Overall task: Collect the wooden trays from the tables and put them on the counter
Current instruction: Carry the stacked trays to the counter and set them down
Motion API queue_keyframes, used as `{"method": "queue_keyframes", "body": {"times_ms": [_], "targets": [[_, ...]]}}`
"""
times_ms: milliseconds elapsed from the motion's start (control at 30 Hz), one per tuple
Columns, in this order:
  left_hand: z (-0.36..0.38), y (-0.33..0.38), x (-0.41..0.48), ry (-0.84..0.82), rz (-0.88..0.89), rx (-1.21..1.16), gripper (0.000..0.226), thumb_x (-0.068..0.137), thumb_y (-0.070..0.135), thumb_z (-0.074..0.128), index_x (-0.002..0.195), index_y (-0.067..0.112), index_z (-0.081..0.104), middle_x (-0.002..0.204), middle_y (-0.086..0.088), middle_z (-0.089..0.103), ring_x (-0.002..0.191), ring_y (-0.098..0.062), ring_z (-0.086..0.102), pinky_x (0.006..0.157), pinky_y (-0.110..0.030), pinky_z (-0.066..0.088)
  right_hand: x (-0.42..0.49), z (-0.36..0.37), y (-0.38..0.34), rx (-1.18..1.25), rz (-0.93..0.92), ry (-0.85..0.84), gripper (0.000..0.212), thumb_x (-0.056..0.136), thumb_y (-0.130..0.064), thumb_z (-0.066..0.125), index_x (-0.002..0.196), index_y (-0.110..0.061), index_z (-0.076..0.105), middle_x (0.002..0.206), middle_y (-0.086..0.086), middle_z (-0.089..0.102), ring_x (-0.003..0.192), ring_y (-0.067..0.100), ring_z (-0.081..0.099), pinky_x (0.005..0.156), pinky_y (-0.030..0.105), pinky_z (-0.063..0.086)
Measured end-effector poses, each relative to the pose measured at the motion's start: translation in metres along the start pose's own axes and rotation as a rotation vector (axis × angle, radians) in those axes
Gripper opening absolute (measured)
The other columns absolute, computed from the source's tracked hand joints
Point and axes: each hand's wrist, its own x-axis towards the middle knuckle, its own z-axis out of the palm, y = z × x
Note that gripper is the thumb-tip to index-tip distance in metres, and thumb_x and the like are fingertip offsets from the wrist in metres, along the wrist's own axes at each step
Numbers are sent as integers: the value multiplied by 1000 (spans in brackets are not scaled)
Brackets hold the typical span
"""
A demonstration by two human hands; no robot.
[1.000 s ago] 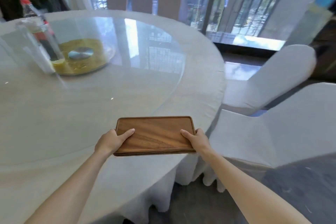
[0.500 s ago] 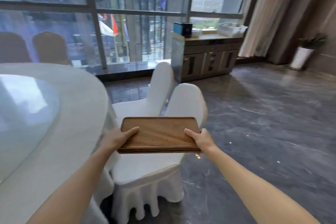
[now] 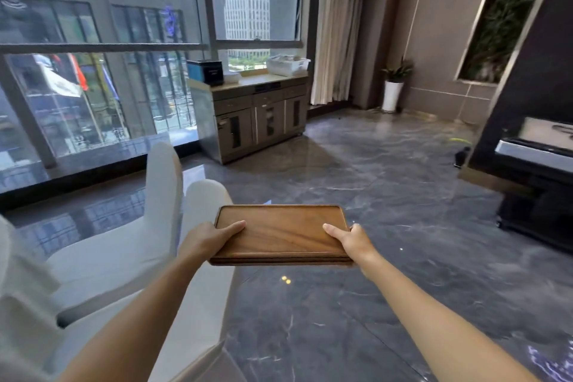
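Observation:
A stack of flat wooden trays (image 3: pixel 280 234) hangs level in the air in front of me, above the floor. My left hand (image 3: pixel 207 239) grips its left edge with the thumb on top. My right hand (image 3: pixel 352 240) grips its right edge the same way. Across the room by the window stands a grey counter (image 3: pixel 263 81) with cabinet doors below. How many trays are in the stack I cannot tell.
Two white covered chairs (image 3: pixel 164 192) stand close on my left. On the counter sit a dark box (image 3: pixel 206 71) and a white basket (image 3: pixel 286 63). A potted plant (image 3: pixel 393 88) stands in the corner, a dark piano (image 3: pixel 536 170) at right. Grey marble floor (image 3: pixel 372 183) lies between.
The view has swung right, away from the round table, which has left the frame. The counter is now closer and more central. Both hands keep the same grip on the trays.

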Motion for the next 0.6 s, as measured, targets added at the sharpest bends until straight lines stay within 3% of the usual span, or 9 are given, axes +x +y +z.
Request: {"method": "queue_keyframes", "body": {"times_ms": [133, 267, 433, 600], "targets": [[29, 32, 60, -25, 25, 57, 60, 71, 67, 59, 85, 9, 62, 95, -14, 68, 89, -29, 63, 83, -38, 50, 64, -12, 0, 27, 25, 6, 49, 78, -45, 67, 100, -6, 47, 112, 12, 56, 95, 24, 58, 73, 33, 49], [58, 65, 152, -28, 67, 70, 72, 69, 68, 58, 97, 3, 65, 98, -15, 68, 93, -31, 63, 87, -40, 50, 157, -14, -11, 3, 14, 32, 63, 77, -49, 65, 115, -2, 46, 120, 12, 54, 113, 29, 52, 96, 40, 45], [77, 127, 284, 16, 87, 68, 71, 66, 71, 58, 85, 3, 66, 88, -14, 68, 85, -31, 62, 70, -36, 43, 292, -15, -59, -1, -19, 39, 50, 78, -49, 65, 98, -8, 45, 104, 6, 53, 96, 22, 52, 74, 31, 45], [92, 195, 389, 21, 98, 56, 74, 64, 75, 56, 81, 4, 65, 78, -8, 66, 76, -24, 62, 67, -35, 46, 411, -25, -98, 19, -34, 42, 50, 77, -47, 66, 100, -8, 44, 110, 8, 55, 104, 26, 55, 95, 40, 46]]}}
